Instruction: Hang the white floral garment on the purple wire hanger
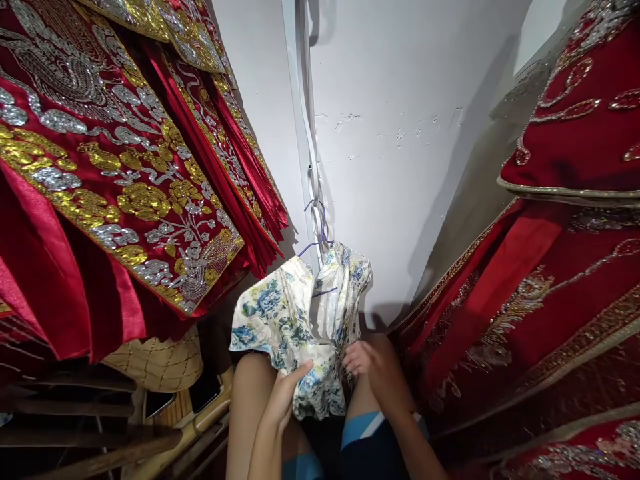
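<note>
A white garment with blue floral print and short sleeves (270, 310) hangs from a thin purple hanger (323, 223) just in front of my knees. My left hand (290, 393) grips the lower front of the garment, the thumb lying on top of the cloth and the other fingers hidden behind it. At the garment's right edge is my right hand (360, 360), its fingers bent against the fabric. Whether those fingers pinch the cloth is hard to make out. The hanger's hook meets a narrow white strip (306, 133) running down the wall.
Red garments with gold and silver sequins (145, 200) hang close on the left. More red embroidered garments (490, 320) crowd the right side. A white wall (385, 133) stands ahead. At lower left are a wooden chair (200, 427) and a beige quilted item (160, 363).
</note>
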Motion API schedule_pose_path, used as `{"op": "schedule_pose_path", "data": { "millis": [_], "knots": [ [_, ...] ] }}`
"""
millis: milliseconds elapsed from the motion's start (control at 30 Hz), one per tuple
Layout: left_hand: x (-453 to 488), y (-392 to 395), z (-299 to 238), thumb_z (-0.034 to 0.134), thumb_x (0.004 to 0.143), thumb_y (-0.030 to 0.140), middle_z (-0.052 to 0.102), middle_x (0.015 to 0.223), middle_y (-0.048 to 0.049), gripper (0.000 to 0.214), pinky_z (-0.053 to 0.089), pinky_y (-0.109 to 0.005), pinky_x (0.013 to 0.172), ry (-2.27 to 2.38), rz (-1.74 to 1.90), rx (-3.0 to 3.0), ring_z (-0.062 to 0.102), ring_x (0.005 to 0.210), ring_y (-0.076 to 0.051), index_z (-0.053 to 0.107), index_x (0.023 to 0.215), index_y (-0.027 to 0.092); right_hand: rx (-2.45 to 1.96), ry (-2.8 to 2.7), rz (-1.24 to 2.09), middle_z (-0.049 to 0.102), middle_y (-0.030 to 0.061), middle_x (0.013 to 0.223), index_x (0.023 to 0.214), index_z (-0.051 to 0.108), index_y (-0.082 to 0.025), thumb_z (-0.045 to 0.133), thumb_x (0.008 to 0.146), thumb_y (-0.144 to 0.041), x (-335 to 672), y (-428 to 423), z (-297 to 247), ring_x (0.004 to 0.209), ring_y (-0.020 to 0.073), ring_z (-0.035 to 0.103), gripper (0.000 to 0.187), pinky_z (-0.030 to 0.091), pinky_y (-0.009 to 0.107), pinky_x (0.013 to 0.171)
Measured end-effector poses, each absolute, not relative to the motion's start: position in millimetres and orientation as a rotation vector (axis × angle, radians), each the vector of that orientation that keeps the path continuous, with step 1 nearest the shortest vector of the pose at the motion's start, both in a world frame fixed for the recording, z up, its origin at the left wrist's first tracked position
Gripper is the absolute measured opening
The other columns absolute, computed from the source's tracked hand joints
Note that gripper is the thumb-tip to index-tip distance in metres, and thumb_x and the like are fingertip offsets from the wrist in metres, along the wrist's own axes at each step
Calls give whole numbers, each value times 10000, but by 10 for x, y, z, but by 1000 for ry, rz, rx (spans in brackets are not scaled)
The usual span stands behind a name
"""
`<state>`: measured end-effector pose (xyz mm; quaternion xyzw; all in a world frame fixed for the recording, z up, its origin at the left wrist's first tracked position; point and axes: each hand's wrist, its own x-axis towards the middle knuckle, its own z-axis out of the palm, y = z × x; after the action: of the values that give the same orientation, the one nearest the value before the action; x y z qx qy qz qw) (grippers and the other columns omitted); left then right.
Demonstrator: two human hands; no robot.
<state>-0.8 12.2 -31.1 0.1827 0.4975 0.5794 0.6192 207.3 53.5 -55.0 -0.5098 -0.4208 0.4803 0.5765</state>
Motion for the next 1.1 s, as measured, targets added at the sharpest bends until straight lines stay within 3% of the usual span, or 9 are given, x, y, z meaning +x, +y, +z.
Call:
{"op": "schedule_pose_path", "data": {
  "millis": [100, 367, 500, 733, 867, 1100],
  "knots": [
    [-19, 102, -253, 851, 630, 156, 726, 1168, -129, 696, 461, -414, 1080, 1136, 1313, 409, 619, 1212, -314, 605, 1282, 153, -1041, -1364, 1526, 659, 49, 691, 771, 623, -216, 492, 892, -653, 1763, 412, -623, 642, 210, 621, 472, 470, 312, 591],
    [-123, 2, -210, 866, 612, 228, 735, 1124, -149, 813, 528, -457, 981, 1134, 1275, 430, 691, 1062, -347, 547, 1352, 124, -912, -1538, 1495, 550, -6, 587, 677, 516, -195, 463, 933, -627, 1587, 425, -471, 583, 135, 524, 505, 403, 252, 576],
    [-77, 50, -222, 851, 638, 258, 730, 1103, -132, 682, 524, -442, 971, 1217, 1337, 433, 674, 1083, -334, 598, 1263, 153, -909, -1495, 1480, 512, -13, 534, 624, 538, -189, 494, 927, -588, 1659, 382, -355, 523, 123, 464, 503, 354, 251, 524],
    [20, 17, -422, 725, 764, 439, 588, 1184, -107, 452, 369, -455, 1098, 1974, 2049, 853, 516, 1218, -301, 564, 1108, 194, -1024, -1488, 1539, 531, 0, 448, 564, 581, -196, 554, 903, -476, 1728, 335, -259, 443, 130, 445, 440, 304, 271, 483],
    [247, -63, -588, 704, 792, 364, 583, 1141, -114, 342, 394, -425, 1056, 1800, 1867, 1409, 544, 1145, -278, 585, 1071, 205, -986, -1488, 1599, 550, -9, 426, 623, 626, -190, 542, 902, -501, 1642, 309, -266, 374, 109, 383, 426, 276, 254, 438],
    [512, -52, -771, 621, 842, 290, 654, 923, -74, 191, 482, -308, 800, 1579, 1650, 1352, 613, 865, -220, 641, 1002, 187, -933, -1461, 1676, 556, -20, 405, 661, 643, -187, 554, 909, -468, 1592, 282, -207, 377, 123, 466, 385, 331, 239, 452]
  ]
}}
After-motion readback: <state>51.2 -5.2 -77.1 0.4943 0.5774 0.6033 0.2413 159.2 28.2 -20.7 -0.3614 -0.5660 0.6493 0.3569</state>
